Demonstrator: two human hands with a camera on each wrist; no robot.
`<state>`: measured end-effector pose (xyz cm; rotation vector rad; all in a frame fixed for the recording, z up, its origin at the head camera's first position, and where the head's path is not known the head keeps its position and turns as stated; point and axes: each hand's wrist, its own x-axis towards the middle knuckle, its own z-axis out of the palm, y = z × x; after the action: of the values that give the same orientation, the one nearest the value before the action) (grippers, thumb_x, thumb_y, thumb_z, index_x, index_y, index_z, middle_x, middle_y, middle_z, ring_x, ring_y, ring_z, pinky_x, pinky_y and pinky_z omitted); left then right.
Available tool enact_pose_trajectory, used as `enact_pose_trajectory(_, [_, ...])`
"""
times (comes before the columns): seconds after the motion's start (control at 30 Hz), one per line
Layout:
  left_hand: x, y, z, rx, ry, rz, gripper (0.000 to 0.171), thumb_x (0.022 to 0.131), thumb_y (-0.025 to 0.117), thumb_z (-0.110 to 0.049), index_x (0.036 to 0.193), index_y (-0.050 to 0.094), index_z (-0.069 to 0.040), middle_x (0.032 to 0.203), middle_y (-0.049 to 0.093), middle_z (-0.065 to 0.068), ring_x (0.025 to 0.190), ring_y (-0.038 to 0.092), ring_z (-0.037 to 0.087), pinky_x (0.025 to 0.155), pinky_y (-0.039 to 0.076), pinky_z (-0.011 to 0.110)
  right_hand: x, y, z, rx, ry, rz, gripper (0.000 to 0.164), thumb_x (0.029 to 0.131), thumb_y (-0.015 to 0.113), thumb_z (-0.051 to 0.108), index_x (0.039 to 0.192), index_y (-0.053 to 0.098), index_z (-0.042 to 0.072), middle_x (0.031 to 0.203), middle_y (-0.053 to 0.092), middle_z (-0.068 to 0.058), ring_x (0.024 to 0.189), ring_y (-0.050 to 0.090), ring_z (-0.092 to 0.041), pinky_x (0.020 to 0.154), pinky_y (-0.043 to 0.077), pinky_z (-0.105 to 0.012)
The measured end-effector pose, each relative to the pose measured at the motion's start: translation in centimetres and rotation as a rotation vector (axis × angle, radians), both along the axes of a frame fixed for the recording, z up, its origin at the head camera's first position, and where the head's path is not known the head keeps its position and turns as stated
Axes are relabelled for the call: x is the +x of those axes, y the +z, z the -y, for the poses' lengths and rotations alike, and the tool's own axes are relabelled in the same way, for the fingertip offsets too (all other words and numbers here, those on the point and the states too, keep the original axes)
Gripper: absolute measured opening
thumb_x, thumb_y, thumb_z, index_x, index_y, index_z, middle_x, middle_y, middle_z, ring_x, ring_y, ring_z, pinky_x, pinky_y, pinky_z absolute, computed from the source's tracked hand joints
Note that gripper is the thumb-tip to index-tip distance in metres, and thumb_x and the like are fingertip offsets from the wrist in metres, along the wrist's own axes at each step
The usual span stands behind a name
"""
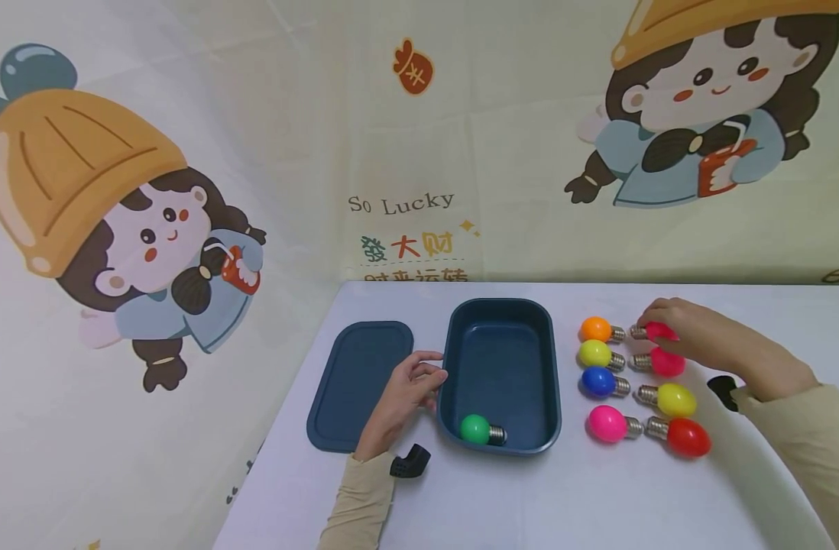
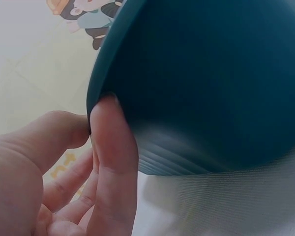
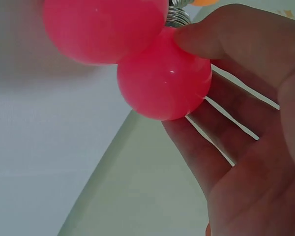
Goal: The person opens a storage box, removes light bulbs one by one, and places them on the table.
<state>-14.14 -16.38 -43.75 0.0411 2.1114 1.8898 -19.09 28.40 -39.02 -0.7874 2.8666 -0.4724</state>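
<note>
My left hand (image 1: 403,393) pinches the left rim of a dark blue box (image 1: 502,344), thumb and forefinger on either side of its wall (image 2: 196,98) in the left wrist view. Inside the box a green light bulb (image 1: 474,429) lies near the front end. At the back of the right-hand row, my right hand (image 1: 718,336) holds a pinkish-red light bulb (image 3: 162,81), thumb near its metal base and fingers round the far side. Another pinkish-red bulb (image 1: 667,362) lies just in front of it.
Left of the box lies a flat dark blue lid (image 1: 354,374). Two rows of bulbs stretch along the right side: orange (image 1: 595,329), yellow (image 1: 594,354), blue (image 1: 598,381) and pink (image 1: 607,424), then another yellow (image 1: 677,399) and a red one (image 1: 689,438).
</note>
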Motion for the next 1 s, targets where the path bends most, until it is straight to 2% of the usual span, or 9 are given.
enact_pose_trajectory(0.5, [0.0, -0.2, -0.1, 0.004, 0.005, 0.000, 0.041, 0.094, 0.069, -0.017, 0.131, 0.057, -0.007, 0.100, 0.064, 0.011, 0.072, 0.055, 0.013, 0.058, 0.052, 0.026, -1.4, -1.2, -0.4, -0.017, 0.003, 0.068, 0.031, 0.076, 0.082, 0.003, 0.106, 0.073, 0.004, 0.104, 0.069, -0.008, 0.099, 0.064, -0.032, 0.078, 0.059, -0.044])
enact_pose_trajectory(0.7, [0.1, -0.2, -0.2, 0.011, 0.007, -0.003, 0.041, 0.094, 0.069, -0.016, 0.131, 0.056, -0.005, 0.097, 0.064, 0.008, 0.072, 0.055, 0.012, 0.057, 0.052, 0.026, -1.2, -1.5, -0.7, -0.019, -0.006, 0.098, 0.032, 0.077, 0.082, 0.005, 0.107, 0.073, 0.004, 0.104, 0.069, -0.008, 0.099, 0.064, -0.034, 0.079, 0.059, -0.045])
enact_pose_trajectory(1.0, [0.4, -0.2, -0.2, -0.002, 0.008, -0.004, 0.041, 0.094, 0.069, -0.018, 0.132, 0.056, -0.007, 0.104, 0.064, 0.017, 0.072, 0.056, 0.012, 0.058, 0.052, 0.026, -1.0, -1.6, -0.7, -0.006, -0.041, 0.139, 0.029, 0.082, 0.077, 0.008, 0.110, 0.071, 0.002, 0.107, 0.068, -0.012, 0.101, 0.063, -0.038, 0.082, 0.057, -0.051])
